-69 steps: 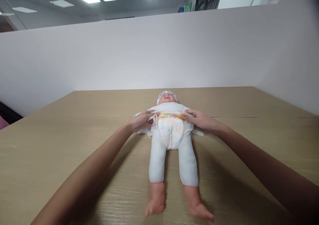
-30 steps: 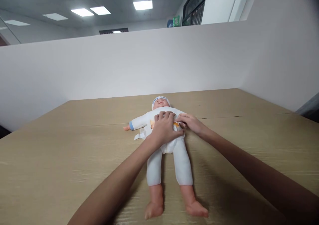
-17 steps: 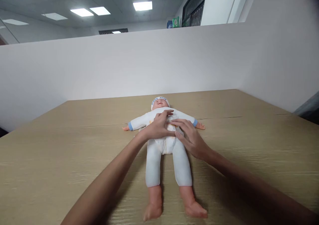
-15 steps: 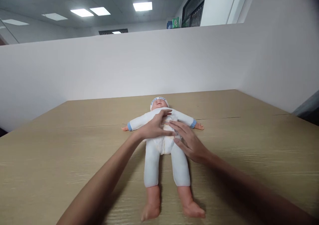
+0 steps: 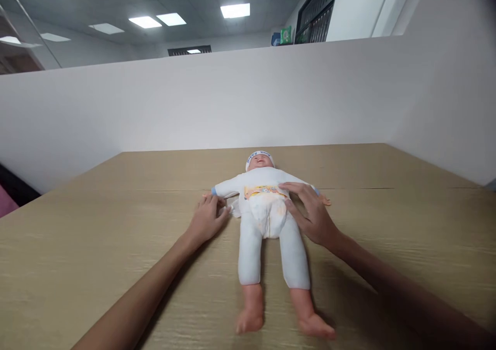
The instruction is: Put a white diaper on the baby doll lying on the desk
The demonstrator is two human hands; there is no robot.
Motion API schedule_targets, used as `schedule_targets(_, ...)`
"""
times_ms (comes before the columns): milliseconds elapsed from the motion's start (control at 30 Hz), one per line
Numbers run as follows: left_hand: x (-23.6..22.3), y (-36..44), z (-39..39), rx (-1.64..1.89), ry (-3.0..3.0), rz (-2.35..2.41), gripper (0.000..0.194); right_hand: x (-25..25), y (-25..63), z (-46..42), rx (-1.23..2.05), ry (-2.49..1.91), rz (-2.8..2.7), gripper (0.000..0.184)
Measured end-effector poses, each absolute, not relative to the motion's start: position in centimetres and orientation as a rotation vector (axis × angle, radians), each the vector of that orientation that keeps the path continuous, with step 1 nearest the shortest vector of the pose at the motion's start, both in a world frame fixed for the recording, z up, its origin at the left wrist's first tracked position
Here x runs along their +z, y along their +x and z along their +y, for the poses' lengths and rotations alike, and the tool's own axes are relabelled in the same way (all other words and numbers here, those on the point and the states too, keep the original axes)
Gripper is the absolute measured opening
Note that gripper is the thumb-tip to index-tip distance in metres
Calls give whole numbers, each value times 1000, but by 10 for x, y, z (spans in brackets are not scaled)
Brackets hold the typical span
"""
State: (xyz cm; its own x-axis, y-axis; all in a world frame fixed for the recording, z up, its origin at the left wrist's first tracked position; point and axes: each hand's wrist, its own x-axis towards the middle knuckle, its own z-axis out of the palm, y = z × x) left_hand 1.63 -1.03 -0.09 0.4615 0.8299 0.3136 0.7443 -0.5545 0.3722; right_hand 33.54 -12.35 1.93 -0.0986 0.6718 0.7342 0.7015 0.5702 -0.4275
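Left hand (image 5: 206, 217), hold unclear, is at the thin, white nine-o'clock wing (image 5: 236, 209); fingers apart, right hand (image 5: 314, 214) likely steadies the orange-printed white diaper (image 5: 267, 211) at three.

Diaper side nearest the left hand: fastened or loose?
Loose: on the diaper, the white side flap sticks out toward the left hand instead of lying across the front.

Doll (image 5: 264, 177) lying faceup, printed diaper (image 5: 268, 209), hands (image 5: 315, 219) alongside
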Motion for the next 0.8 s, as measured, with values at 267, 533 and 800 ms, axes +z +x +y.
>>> schedule_targets(267, 0, 24, -7, 519, 2204, 1595, 25, 73, 278, -74, -18, -1237, -2124, 8)
schedule_targets(533, -3, 22, 0, 663, 1998, 1482, 32, 69, 267, -43, 168, -1441, -2265, 18)
schedule_targets(800, -13, 19, 5, 841, 1914, 1358, 34, 70, 273, -37, 120, -1316, -2345, 18)
